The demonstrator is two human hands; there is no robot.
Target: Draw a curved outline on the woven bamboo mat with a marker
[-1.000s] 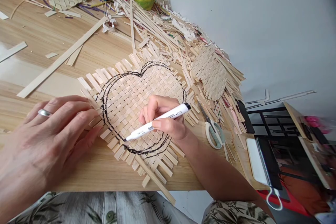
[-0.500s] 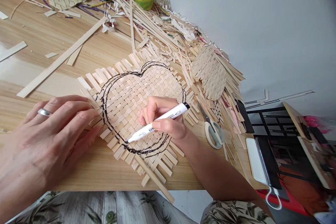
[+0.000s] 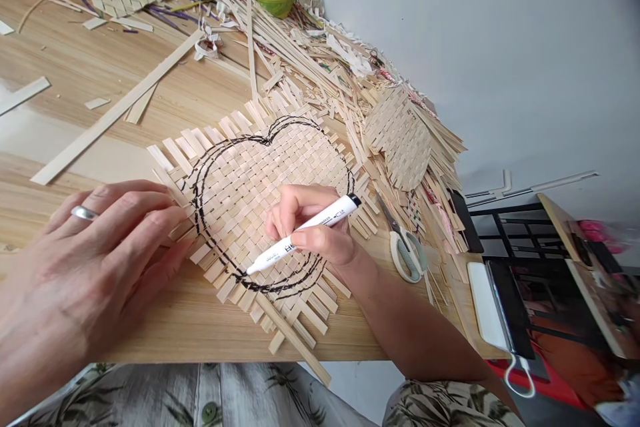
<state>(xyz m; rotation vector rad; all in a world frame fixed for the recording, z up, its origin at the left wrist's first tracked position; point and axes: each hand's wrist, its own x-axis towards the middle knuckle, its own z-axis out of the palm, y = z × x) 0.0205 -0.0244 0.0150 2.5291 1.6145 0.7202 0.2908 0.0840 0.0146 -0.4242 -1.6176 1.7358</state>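
My right hand (image 3: 313,227) pinches a white marker (image 3: 327,215), tip on the woven bamboo mat (image 3: 235,193); my left hand (image 3: 85,260) rests open, fingers lightly spread on the mat's edge.

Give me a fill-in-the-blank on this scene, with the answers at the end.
The right hand grips a white ____ with a black cap end. A metal ____ sits on a finger of the left hand. The black outline on the woven strip mat has the shape of a ____. The looped handles of a pair of ____ lie right of the mat.

marker; ring; heart; scissors
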